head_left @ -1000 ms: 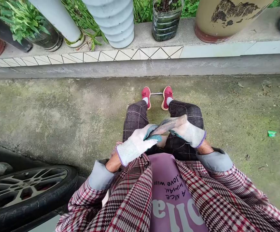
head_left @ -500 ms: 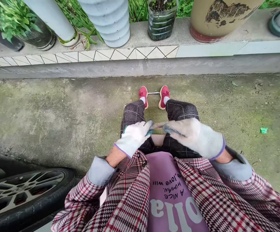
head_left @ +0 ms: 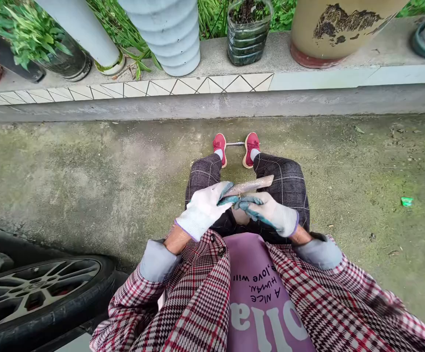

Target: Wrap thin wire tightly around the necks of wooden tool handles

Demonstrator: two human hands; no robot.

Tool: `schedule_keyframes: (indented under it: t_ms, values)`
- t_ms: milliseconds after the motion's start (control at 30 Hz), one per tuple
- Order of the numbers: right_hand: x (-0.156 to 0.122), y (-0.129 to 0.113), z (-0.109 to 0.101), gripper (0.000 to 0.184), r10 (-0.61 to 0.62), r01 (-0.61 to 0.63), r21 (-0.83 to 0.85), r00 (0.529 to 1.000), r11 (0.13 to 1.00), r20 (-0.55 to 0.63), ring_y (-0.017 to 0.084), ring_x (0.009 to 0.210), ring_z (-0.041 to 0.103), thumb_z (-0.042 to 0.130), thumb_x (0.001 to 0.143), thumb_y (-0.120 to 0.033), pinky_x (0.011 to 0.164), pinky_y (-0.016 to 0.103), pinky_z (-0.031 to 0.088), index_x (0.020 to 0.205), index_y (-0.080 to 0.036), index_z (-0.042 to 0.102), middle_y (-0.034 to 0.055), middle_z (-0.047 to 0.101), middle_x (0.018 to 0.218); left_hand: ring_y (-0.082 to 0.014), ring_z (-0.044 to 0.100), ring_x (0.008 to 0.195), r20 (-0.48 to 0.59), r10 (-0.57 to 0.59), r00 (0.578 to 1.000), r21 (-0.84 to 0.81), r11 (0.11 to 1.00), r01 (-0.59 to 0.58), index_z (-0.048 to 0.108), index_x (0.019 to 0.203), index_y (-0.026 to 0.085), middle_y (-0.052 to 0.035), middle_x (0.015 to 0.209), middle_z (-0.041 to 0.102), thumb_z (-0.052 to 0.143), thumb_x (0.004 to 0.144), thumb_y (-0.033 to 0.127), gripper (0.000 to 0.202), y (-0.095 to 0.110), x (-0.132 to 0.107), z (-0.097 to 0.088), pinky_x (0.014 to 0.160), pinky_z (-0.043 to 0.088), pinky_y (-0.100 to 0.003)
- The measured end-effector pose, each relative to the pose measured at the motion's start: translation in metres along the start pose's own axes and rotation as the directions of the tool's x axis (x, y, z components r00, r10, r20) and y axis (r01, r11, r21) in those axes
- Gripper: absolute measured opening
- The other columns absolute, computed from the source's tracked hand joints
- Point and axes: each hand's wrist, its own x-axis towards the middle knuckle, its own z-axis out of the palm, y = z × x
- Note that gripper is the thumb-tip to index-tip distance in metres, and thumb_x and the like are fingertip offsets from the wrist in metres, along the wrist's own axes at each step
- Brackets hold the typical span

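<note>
I sit with both hands over my lap, each in a white knit glove with a teal palm. My left hand (head_left: 204, 209) grips the near end of a flat grey-brown tool or blade (head_left: 253, 185) that points right across my knees. My right hand (head_left: 269, 213) curls just below the tool, its fingertips meeting those of the left hand at the tool's near end. What kind of tool it is I cannot make out. A thin metal rod (head_left: 234, 143) lies on the ground between my red shoes.
A car wheel (head_left: 36, 292) sits at the lower left. Mossy concrete ground (head_left: 87, 171) stretches to a tiled ledge (head_left: 205, 85) with plant pots, a large jar (head_left: 340, 24) and pale pipes. A small green scrap (head_left: 406, 201) lies at the right.
My right hand has come back from over the tool's far part to its near end, under the tool, so the far end now shows bare. The left hand has hardly moved.
</note>
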Motion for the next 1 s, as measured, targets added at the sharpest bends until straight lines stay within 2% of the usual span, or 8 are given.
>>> schedule_keyframes:
  t_ms: [267,367,500,600,667,733,867,1000]
  values:
    - [0.001,-0.018,-0.015,0.025,0.371,-0.334,-0.163,0.855,0.929,0.363,0.023,0.083,0.074,0.051,0.099,-0.019,0.077,0.03,0.053,0.111,-0.013,0.071,0.014,0.078,0.094,-0.0288,0.069,0.114,0.016,0.053,0.998,0.271,0.961,-0.055,0.066,0.133,0.019,-0.0131,0.122,0.073,0.06,0.1,0.027,0.035,0.01,0.011,0.015,0.099,0.055,-0.04]
    - [0.004,-0.01,-0.013,0.026,0.464,-0.529,0.218,0.838,0.82,0.287,0.018,0.071,0.068,0.05,0.097,-0.026,0.067,0.028,0.051,0.111,-0.015,0.07,0.0081,0.075,0.086,-0.0248,0.071,0.11,-0.157,-0.062,0.986,-0.167,0.985,0.036,0.071,0.127,0.022,-0.0081,0.12,0.076,0.07,0.092,0.028,0.035,0.0,0.011,0.017,0.099,0.055,-0.036]
    - [-0.003,-0.011,-0.005,0.038,0.597,-0.569,0.682,0.766,0.459,0.237,0.011,0.044,0.045,0.05,0.098,-0.047,0.043,0.026,0.037,0.114,-0.018,0.069,-0.0012,0.065,0.068,-0.0175,0.07,0.08,-0.261,-0.314,0.913,-0.776,0.631,-0.005,0.072,0.123,0.016,-0.0041,0.1,0.077,0.078,0.083,0.036,0.045,-0.015,0.016,0.013,0.077,0.059,-0.029]
    - [-0.011,-0.03,-0.01,0.026,0.488,-0.487,0.583,0.856,0.65,0.171,0.014,0.058,0.058,0.054,0.098,-0.039,0.054,0.027,0.046,0.103,-0.022,0.072,0.0025,0.071,0.077,-0.0182,0.071,0.081,-0.294,-0.356,0.887,-0.793,0.609,-0.018,0.072,0.122,0.016,-0.0045,0.099,0.078,0.078,0.082,0.035,0.044,-0.018,0.02,0.012,0.079,0.058,-0.029]
    - [-0.011,-0.043,-0.023,0.022,0.291,-0.326,0.357,0.945,0.875,0.15,0.018,0.074,0.066,0.054,0.098,-0.032,0.07,0.03,0.051,0.098,-0.023,0.073,0.0058,0.076,0.086,-0.022,0.073,0.099,-0.313,-0.272,0.91,-0.593,0.804,0.036,0.073,0.124,0.019,-0.0059,0.111,0.078,0.075,0.086,0.03,0.039,-0.015,0.02,0.014,0.093,0.057,-0.032]
    - [-0.007,-0.049,-0.04,0.026,0.136,-0.154,0.119,0.98,0.981,0.145,0.021,0.073,0.066,0.05,0.1,-0.03,0.071,0.033,0.05,0.094,-0.022,0.073,0.0079,0.074,0.082,-0.0264,0.071,0.11,-0.219,-0.139,0.966,-0.237,0.968,0.086,0.072,0.128,0.021,-0.0087,0.119,0.076,0.071,0.091,0.027,0.038,-0.01,0.017,0.019,0.098,0.055,-0.037]
    - [0.009,-0.026,-0.068,0.025,0.126,-0.128,0.002,0.983,0.992,0.13,0.021,0.077,0.066,0.052,0.102,-0.035,0.07,0.032,0.051,0.096,-0.022,0.072,0.007,0.074,0.087,-0.0301,0.07,0.113,0.131,0.095,0.987,0.269,0.955,-0.127,0.068,0.135,0.019,-0.0129,0.12,0.075,0.061,0.099,0.028,0.038,0.001,0.009,0.028,0.095,0.056,-0.04]
    - [0.021,0.008,-0.062,0.021,0.257,-0.277,0.158,0.957,0.948,0.133,0.019,0.09,0.068,0.066,0.099,-0.042,0.079,0.03,0.058,0.106,-0.024,0.073,0.0054,0.074,0.101,-0.0287,0.072,0.112,0.276,0.234,0.932,0.236,0.924,-0.302,0.069,0.134,0.023,-0.0094,0.121,0.076,0.064,0.098,0.034,0.038,0.004,0.001,0.027,0.096,0.057,-0.038]
